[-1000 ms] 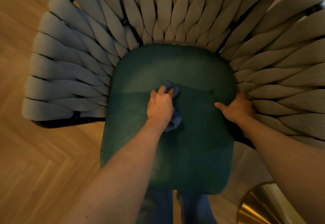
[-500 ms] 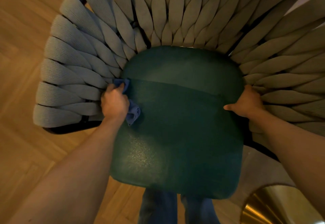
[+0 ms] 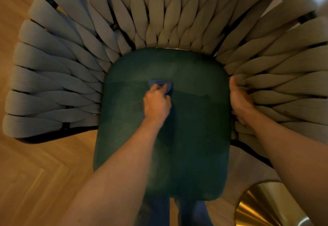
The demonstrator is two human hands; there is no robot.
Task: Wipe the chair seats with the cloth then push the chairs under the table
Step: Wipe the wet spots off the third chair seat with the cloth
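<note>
Head view: wiping the green chair seat [image 3: 186, 137].
Left hand [image 3: 157, 105] curls round the blue cloth [image 3: 162, 83], pressing it down; right hand [image 3: 240, 99] grips the seat's edge, fingers hidden.

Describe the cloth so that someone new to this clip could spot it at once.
Start at the dark green chair seat ringed by grey woven straps. Near its middle, towards the back, the left hand presses a small bunched blue cloth onto the cushion. It is the only blue thing on the seat, peeking out past the fingers.
</note>
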